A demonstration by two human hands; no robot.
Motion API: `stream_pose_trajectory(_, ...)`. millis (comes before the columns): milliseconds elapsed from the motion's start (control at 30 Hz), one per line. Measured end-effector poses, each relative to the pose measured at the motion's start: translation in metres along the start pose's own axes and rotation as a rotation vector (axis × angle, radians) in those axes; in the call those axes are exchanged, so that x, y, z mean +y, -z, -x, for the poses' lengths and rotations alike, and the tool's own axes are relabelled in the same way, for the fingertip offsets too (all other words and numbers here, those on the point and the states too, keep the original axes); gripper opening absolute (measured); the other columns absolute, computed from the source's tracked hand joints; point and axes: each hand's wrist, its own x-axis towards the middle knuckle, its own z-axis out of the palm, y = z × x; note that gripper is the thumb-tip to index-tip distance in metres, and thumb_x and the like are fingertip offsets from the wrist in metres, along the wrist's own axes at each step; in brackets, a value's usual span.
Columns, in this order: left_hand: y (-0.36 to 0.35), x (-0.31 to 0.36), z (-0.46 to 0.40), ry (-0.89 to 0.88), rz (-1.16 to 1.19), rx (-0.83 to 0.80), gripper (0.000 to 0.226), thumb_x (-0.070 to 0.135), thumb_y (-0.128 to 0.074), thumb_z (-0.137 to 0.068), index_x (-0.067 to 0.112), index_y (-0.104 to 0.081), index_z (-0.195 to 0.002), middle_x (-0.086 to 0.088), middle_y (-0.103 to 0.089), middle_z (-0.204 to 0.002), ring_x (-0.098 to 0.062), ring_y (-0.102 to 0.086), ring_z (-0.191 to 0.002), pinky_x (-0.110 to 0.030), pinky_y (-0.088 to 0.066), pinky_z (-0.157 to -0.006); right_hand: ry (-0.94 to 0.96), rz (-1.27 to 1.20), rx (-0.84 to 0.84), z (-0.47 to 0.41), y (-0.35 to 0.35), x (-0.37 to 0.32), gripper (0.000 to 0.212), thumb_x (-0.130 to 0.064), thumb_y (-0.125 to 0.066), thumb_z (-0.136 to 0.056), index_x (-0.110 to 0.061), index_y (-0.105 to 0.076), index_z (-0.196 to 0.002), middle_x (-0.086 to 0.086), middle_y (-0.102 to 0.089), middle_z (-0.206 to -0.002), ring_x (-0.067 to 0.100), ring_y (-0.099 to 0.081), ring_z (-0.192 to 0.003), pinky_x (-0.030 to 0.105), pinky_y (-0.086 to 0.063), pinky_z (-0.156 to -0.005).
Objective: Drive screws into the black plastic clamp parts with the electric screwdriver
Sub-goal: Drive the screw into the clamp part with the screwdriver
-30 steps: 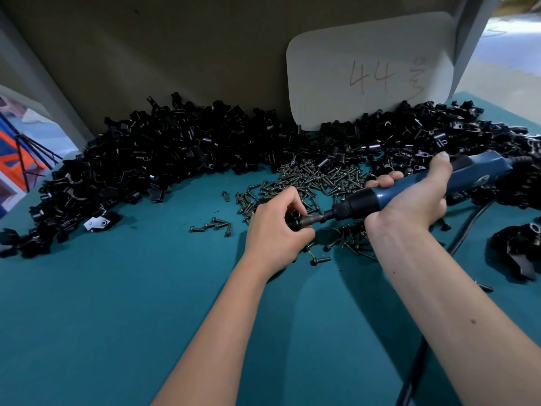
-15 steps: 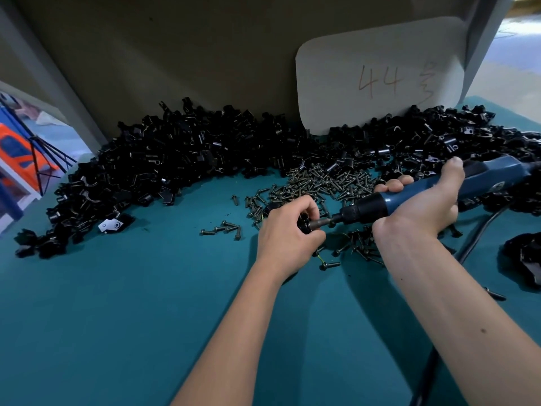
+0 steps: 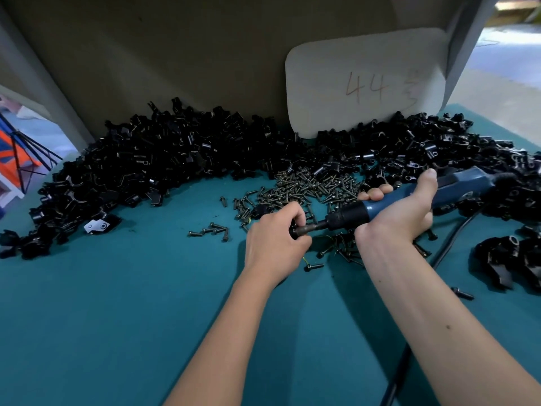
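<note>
Fingers (image 3: 292,212) curled round clamp part (image 3: 293,230)

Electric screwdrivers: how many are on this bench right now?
1. The electric screwdriver is in the right hand, bit against the clamp part held by the left hand. Another could lie hidden under the clamp pile.

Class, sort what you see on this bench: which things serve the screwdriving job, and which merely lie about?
Job:
left hand, pinching a clamp part
right hand, gripping the electric screwdriver
loose screws
heap of black clamp parts

Lying about:
white card marked 44
orange-and-blue object beyond the table's left edge
</note>
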Motion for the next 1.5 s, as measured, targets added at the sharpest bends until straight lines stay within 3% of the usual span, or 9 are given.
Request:
stream_pose_trajectory(600, 0.000, -0.002, 0.003, -0.068, -0.049, 0.104, 0.025, 0.021, -0.066, -0.075, 0.035, -0.046, -0.080, 0.009, -0.056, -0.063, -0.011, -0.049, -0.057, -0.030, -0.033, -0.054, -0.056, -0.029, 0.017, -0.003, -0.001, -0.003, 0.036, -0.040, -0.073, -0.093, -0.019, -0.048, -0.108, 0.000, -0.053, -0.059, 0.016, -0.047, -0.045, 0.029, -0.045, -0.050)
stream_pose_trajectory(767, 0.004, -0.002, 0.002, -0.052, 0.301, -0.010, 0.011, 0.021, -0.062, -0.070, 0.028, -0.055, -0.075, 0.003, -0.058, -0.064, -0.011, -0.047, -0.053, -0.031, -0.041, -0.050, -0.083, -0.048, -0.179, -0.004, -0.006, -0.010, 0.048, -0.047, -0.071, -0.094, -0.015, -0.044, -0.116, 0.002, -0.050, -0.064, 0.016, -0.044, -0.048, 0.029, -0.043, -0.050)
stream_pose_trajectory(933, 0.014, -0.010, -0.005, 0.092, 0.653, 0.114, 0.017, 0.012, -0.062, -0.075, 0.024, -0.052, -0.071, 0.007, -0.044, -0.060, -0.014, -0.032, -0.050, -0.022, -0.030, -0.043, -0.093, -0.063, -0.274, -0.017, -0.008, -0.031, 0.053, -0.055, -0.071, -0.093, -0.016, -0.044, -0.117, 0.000, -0.049, -0.068, 0.014, -0.045, -0.051, 0.028, -0.044, -0.053)
stream_pose_trajectory(1067, 0.024, -0.020, -0.010, 0.255, 1.136, 0.079, 0.020, 0.010, -0.058, -0.093, 0.018, -0.049, -0.076, -0.004, -0.032, -0.068, -0.014, -0.024, -0.045, -0.021, -0.020, -0.034, -0.171, 0.139, -0.243, -0.021, -0.005, -0.027, 0.061, -0.054, -0.082, -0.084, -0.016, -0.051, -0.119, 0.000, -0.054, -0.069, 0.013, -0.051, -0.052, 0.030, -0.052, -0.056)
stream_pose_trajectory(1167, 0.029, -0.024, -0.015, 0.370, 1.480, 0.072, 0.017, 0.015, -0.047, -0.098, 0.013, -0.054, -0.083, 0.002, -0.033, -0.067, -0.011, -0.028, -0.048, -0.020, -0.022, -0.033, -0.216, 0.397, -0.328, -0.023, -0.002, -0.016, 0.039, -0.021, -0.083, -0.088, -0.009, -0.053, -0.111, 0.003, -0.058, -0.072, 0.014, -0.055, -0.052, 0.031, -0.055, -0.056)
stream_pose_trajectory(1233, 0.030, -0.026, -0.017, 0.404, 1.550, 0.075, 0.017, 0.015, -0.043, -0.100, 0.011, -0.055, -0.088, 0.002, -0.037, -0.066, -0.011, -0.030, -0.048, -0.020, -0.023, -0.033, -0.206, 0.558, -0.390, -0.020, 0.000, -0.005, 0.030, 0.002, -0.074, -0.088, -0.007, -0.050, -0.103, 0.007, -0.058, -0.077, 0.014, -0.056, -0.051, 0.031, -0.054, -0.054)
stream_pose_trajectory(1300, 0.030, -0.027, -0.017, 0.411, 1.565, 0.076, 0.018, 0.014, -0.042, -0.101, 0.010, -0.057, -0.090, 0.002, -0.039, -0.067, -0.011, -0.031, -0.049, -0.020, -0.024, -0.034, -0.146, 0.682, -0.459, -0.012, 0.002, 0.004, 0.027, 0.011, -0.067, -0.085, -0.006, -0.049, -0.096, 0.009, -0.057, -0.074, 0.016, -0.059, -0.050, 0.030, -0.054, -0.053)
stream_pose_trajectory(1400, 0.029, -0.027, -0.016, 0.412, 1.569, 0.081, 0.020, 0.015, -0.043, -0.101, 0.009, -0.059, -0.090, 0.001, -0.040, -0.067, -0.011, -0.032, -0.049, -0.020, -0.026, -0.034, -0.033, 0.822, -0.557, -0.006, 0.005, 0.011, 0.022, 0.006, -0.071, -0.081, -0.007, -0.055, -0.091, 0.017, -0.065, -0.076, 0.021, -0.065, -0.063, 0.034, -0.058, -0.059)
stream_pose_trajectory(1500, 0.029, -0.027, -0.016, 0.408, 1.566, 0.077, 0.022, 0.016, -0.042, -0.103, 0.008, -0.059, -0.091, 0.001, -0.041, -0.068, -0.011, -0.032, -0.049, -0.020, -0.026, -0.034, 0.142, 1.100, -0.584, -0.008, 0.007, 0.011, 0.021, -0.018, -0.078, -0.078, -0.016, -0.058, -0.085, 0.001, -0.059, -0.073, 0.017, -0.055, -0.067, 0.035, -0.050, -0.066)
